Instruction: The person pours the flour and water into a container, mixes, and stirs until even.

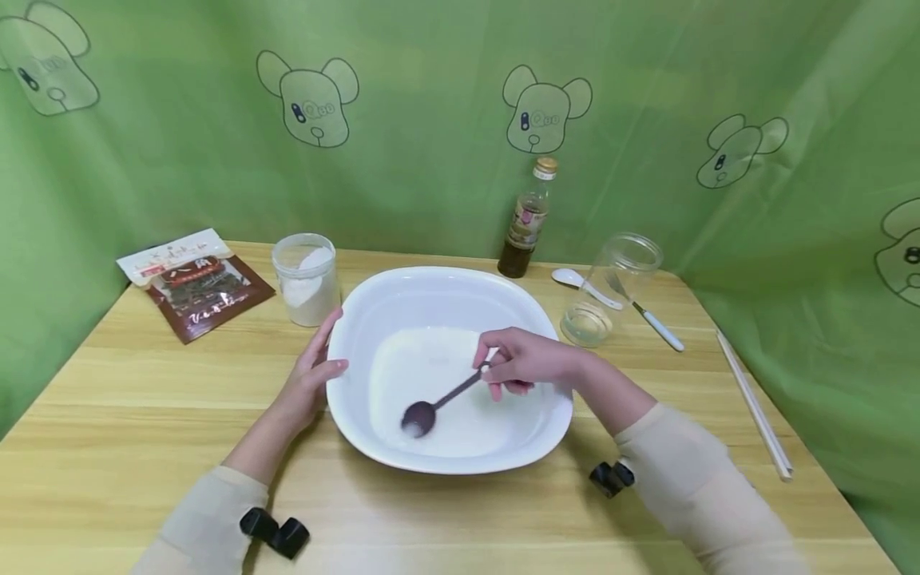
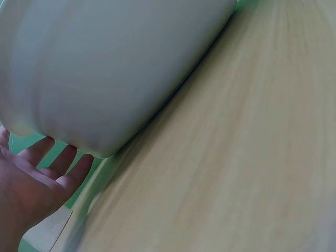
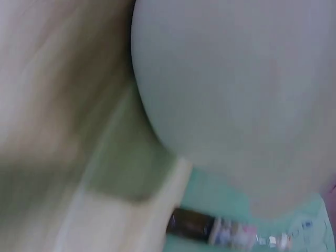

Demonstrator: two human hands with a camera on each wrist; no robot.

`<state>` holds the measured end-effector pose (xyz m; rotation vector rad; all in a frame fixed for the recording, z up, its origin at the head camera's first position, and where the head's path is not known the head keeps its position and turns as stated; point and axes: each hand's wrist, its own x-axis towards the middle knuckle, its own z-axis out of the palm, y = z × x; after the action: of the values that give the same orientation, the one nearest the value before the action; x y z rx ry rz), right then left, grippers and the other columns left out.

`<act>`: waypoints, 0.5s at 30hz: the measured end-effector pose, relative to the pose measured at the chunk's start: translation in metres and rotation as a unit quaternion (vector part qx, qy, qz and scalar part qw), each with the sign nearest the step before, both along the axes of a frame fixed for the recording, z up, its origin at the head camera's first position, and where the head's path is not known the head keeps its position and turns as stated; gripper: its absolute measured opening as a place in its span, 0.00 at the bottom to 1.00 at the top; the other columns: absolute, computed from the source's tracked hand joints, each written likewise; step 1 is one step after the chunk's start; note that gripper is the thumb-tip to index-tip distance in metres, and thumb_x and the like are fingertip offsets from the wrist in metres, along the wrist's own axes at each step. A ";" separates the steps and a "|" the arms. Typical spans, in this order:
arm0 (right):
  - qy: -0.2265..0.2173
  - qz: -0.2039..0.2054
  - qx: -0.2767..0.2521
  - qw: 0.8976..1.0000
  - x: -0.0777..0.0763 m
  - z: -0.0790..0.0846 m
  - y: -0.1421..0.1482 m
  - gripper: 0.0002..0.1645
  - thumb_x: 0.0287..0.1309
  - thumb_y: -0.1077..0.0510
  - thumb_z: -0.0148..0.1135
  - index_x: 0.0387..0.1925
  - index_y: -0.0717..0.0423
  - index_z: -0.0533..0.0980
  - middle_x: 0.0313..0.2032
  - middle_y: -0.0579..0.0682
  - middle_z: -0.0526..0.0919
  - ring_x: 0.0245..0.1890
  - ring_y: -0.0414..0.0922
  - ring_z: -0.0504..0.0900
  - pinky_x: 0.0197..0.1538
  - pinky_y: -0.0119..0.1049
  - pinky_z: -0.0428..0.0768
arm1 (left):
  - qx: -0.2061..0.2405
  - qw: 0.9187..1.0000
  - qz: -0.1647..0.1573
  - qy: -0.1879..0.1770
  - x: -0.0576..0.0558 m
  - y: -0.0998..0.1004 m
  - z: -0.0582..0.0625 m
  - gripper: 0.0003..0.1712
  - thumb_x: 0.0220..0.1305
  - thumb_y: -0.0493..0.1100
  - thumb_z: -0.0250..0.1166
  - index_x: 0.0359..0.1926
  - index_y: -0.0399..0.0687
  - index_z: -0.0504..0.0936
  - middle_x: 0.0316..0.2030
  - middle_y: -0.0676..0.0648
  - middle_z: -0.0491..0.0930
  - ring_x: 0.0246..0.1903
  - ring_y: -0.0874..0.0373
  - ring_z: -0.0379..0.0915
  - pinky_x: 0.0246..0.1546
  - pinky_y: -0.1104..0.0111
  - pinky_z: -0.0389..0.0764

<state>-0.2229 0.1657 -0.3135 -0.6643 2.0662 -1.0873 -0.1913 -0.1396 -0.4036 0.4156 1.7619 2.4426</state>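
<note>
A large white basin (image 1: 449,463) stands in the middle of the wooden table. My left hand (image 1: 307,382) holds its left rim, thumb over the edge. In the left wrist view, the fingers (image 2: 67,160) lie against the basin's outer wall. My right hand (image 1: 521,359) reaches over the right rim and pinches the end of a dark spoon (image 1: 460,389). The spoon slants down to the left over the basin's white bottom, with a little white material in its bowl. The right wrist view mostly shows the basin's outer wall (image 3: 226,94); only a sliver of that hand appears there.
Left of the basin are a jar of white powder (image 1: 309,287) and a brown spice packet (image 1: 204,291). A sauce bottle (image 1: 525,228) stands behind. To the right are a glass jar (image 1: 611,287), a white spoon (image 1: 575,279), a light-handled utensil (image 1: 661,326) and chopsticks (image 1: 755,407).
</note>
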 end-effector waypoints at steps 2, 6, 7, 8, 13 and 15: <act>0.016 -0.013 0.015 1.000 0.002 0.007 0.014 0.07 0.54 0.66 0.49 0.37 0.63 0.68 0.19 0.58 0.77 0.07 0.40 0.63 0.10 0.26 0.62 | -0.003 1.000 0.000 -0.003 0.000 -0.001 0.001 0.43 0.48 0.34 0.50 0.66 0.52 0.45 0.61 0.38 0.49 0.49 0.50 0.63 0.40 0.61 0.75; 0.063 -0.075 0.039 0.994 -0.001 0.018 0.039 0.09 0.53 0.66 0.50 0.37 0.66 0.68 0.18 0.57 0.77 0.08 0.39 0.64 0.10 0.25 0.61 | -0.006 1.000 -0.004 -0.004 -0.001 -0.001 0.002 0.42 0.49 0.34 0.50 0.66 0.52 0.45 0.61 0.37 0.50 0.49 0.49 0.63 0.40 0.61 0.75; 0.074 -0.092 0.042 0.992 -0.002 0.020 0.044 0.10 0.53 0.67 0.49 0.38 0.68 0.68 0.18 0.57 0.77 0.08 0.39 0.64 0.10 0.26 0.62 | -0.006 1.000 -0.004 -0.004 -0.001 -0.001 0.002 0.42 0.49 0.34 0.50 0.66 0.52 0.45 0.61 0.37 0.50 0.49 0.48 0.63 0.40 0.61 0.75; 0.086 -0.108 0.043 0.989 -0.005 0.021 0.047 0.10 0.53 0.67 0.49 0.39 0.69 0.67 0.18 0.57 0.77 0.08 0.39 0.65 0.10 0.26 0.62 | -0.006 1.000 -0.004 -0.004 -0.001 -0.001 0.002 0.42 0.49 0.34 0.50 0.66 0.52 0.45 0.61 0.37 0.50 0.49 0.48 0.63 0.40 0.61 0.75; 0.112 -0.180 0.045 0.976 -0.020 0.016 0.043 0.14 0.55 0.65 0.49 0.42 0.71 0.65 0.21 0.57 0.77 0.10 0.41 0.66 0.12 0.28 0.64 | -0.006 1.000 0.000 -0.004 -0.001 -0.001 0.002 0.42 0.49 0.34 0.50 0.66 0.52 0.45 0.61 0.38 0.49 0.50 0.48 0.62 0.41 0.61 0.74; 0.115 -0.201 0.042 0.972 -0.026 0.011 0.034 0.14 0.55 0.65 0.49 0.43 0.70 0.65 0.21 0.56 0.78 0.11 0.41 0.66 0.13 0.28 0.65 | -0.005 1.000 0.001 -0.004 0.000 -0.002 0.002 0.42 0.48 0.34 0.50 0.66 0.52 0.44 0.61 0.38 0.49 0.50 0.48 0.62 0.41 0.61 0.74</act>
<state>-0.2494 0.1995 -0.3020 -0.3471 2.5064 -1.1764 -0.1916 -0.1412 -0.4020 0.4038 1.7722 2.4319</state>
